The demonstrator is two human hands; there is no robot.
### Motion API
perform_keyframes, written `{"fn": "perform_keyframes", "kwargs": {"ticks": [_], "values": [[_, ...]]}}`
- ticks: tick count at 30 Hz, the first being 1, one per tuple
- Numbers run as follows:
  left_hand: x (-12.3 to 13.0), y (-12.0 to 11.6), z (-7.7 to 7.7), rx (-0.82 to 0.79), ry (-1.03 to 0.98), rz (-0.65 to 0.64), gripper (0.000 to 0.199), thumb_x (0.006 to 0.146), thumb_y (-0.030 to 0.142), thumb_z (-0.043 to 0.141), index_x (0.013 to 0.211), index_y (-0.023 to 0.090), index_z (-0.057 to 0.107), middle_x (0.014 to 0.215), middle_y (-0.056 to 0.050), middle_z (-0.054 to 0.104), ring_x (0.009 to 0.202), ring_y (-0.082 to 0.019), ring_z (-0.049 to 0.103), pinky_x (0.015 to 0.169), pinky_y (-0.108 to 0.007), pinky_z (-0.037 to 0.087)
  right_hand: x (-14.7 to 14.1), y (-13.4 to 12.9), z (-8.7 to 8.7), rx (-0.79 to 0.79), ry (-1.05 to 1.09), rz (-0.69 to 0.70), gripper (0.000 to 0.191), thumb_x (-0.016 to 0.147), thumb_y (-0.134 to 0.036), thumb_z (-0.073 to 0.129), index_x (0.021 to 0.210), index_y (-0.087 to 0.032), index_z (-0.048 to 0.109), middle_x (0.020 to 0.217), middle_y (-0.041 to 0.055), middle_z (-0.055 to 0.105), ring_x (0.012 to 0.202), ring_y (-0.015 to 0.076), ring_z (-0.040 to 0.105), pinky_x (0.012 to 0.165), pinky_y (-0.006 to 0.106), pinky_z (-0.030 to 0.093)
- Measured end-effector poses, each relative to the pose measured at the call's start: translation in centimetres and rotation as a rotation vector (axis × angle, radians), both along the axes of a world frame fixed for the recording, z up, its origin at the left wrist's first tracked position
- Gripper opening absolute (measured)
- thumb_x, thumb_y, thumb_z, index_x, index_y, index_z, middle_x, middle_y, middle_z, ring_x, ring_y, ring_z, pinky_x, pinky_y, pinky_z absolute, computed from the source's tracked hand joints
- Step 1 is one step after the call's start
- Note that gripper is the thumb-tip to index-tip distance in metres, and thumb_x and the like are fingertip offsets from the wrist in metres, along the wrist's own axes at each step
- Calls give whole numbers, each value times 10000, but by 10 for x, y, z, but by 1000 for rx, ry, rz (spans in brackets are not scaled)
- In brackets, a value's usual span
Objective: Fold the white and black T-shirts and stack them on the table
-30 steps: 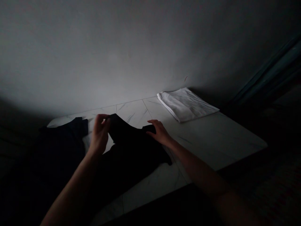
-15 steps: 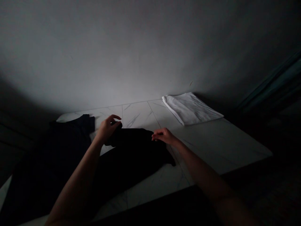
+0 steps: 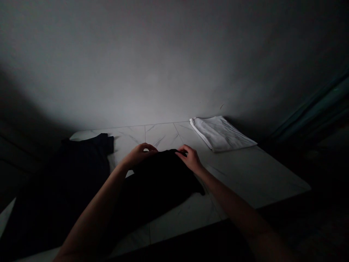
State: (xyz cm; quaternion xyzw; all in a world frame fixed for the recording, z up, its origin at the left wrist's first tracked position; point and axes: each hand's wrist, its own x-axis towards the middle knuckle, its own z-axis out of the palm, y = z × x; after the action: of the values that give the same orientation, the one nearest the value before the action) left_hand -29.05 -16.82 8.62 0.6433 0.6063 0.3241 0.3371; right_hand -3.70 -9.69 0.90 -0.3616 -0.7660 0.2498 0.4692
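A black garment (image 3: 163, 182) lies spread across the middle of the surface, its far edge lifted between my hands. It is too dark to make out its exact kind. My left hand (image 3: 140, 153) pinches that far edge on the left, thumb and fingers meeting at the cloth. A short way to the right, my right hand (image 3: 189, 156) pinches the same edge. To the left of the black cloth lies a dark navy T-shirt (image 3: 84, 163), laid flat with a short sleeve pointing toward the wall.
A folded white cloth (image 3: 220, 134) lies at the back right, close to the grey wall (image 3: 163, 65). White marble-patterned tiles (image 3: 245, 174) cover the raised surface, whose front edge falls off into shadow. Something teal (image 3: 319, 105) stands at the far right.
My left hand has moved right along the garment's far edge, closer to my right hand, and its fingers have closed on the cloth. My right hand has shifted only slightly. The view has tilted a little.
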Motion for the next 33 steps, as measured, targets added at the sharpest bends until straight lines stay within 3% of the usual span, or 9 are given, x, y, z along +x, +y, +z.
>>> {"fn": "perform_keyframes", "kwargs": {"ticks": [4,7,9,11,16,19,27,31,33], "values": [[24,-5,-16,-260,-397,-214,414,744,517,757,975,173,759,898,-64,743,798,-215,668,690,-267,494,-21,-15,35,183,27,138,59,857,-275,658,809,-240,658,812,23,697,759,179,652,724,300,524],[35,-4,-30,-250,-734,-76,455,680,455,841,1022,179,722,950,-65,747,867,-214,686,729,-260,514,-35,-23,42,221,-26,251,33,863,-239,647,842,-253,669,840,17,696,790,177,654,752,305,525],[37,-2,-36,-265,-897,43,451,630,420,880,965,174,706,864,-49,740,753,-186,684,659,-246,513,-40,-27,37,202,-29,238,47,843,-261,683,886,-253,669,854,20,697,774,176,649,733,304,531],[37,1,-37,-280,-993,50,431,593,397,899,885,164,685,771,-29,717,614,-153,650,572,-233,496,-41,-28,28,166,7,190,170,801,-310,743,940,-249,667,885,29,707,776,182,652,721,306,539],[34,2,-37,-252,-1110,18,381,613,331,891,817,176,610,684,12,676,517,-124,613,513,-221,491,-28,-24,13,82,107,84,216,791,-393,750,928,-242,681,871,35,717,770,191,659,723,320,548],[37,3,-40,-217,-1171,22,389,618,271,892,837,190,581,699,30,672,546,-113,624,539,-208,504,-20,-20,17,62,176,59,122,846,-356,692,819,-238,677,789,21,709,726,175,659,700,303,542],[42,3,-41,-174,-1218,28,377,638,245,879,857,197,575,764,31,681,624,-115,647,587,-198,515,-16,-23,24,64,158,65,236,871,-365,658,688,-223,615,635,-15,594,577,130,547,560,258,452],[43,-1,-39,-215,-1190,10,359,653,270,870,871,201,593,790,27,684,654,-122,649,618,-210,521,-18,-17,16,-54,233,-42,225,813,-411,693,933,-224,655,958,54,686,794,168,630,683,287,518],[43,-2,-40,-240,-1168,11,362,656,280,865,891,206,600,793,28,684,659,-123,649,620,-211,519,-19,-13,13,-171,211,38,326,776,-437,713,1020,-227,664,1071,66,696,904,193,649,763,314,534]]}}
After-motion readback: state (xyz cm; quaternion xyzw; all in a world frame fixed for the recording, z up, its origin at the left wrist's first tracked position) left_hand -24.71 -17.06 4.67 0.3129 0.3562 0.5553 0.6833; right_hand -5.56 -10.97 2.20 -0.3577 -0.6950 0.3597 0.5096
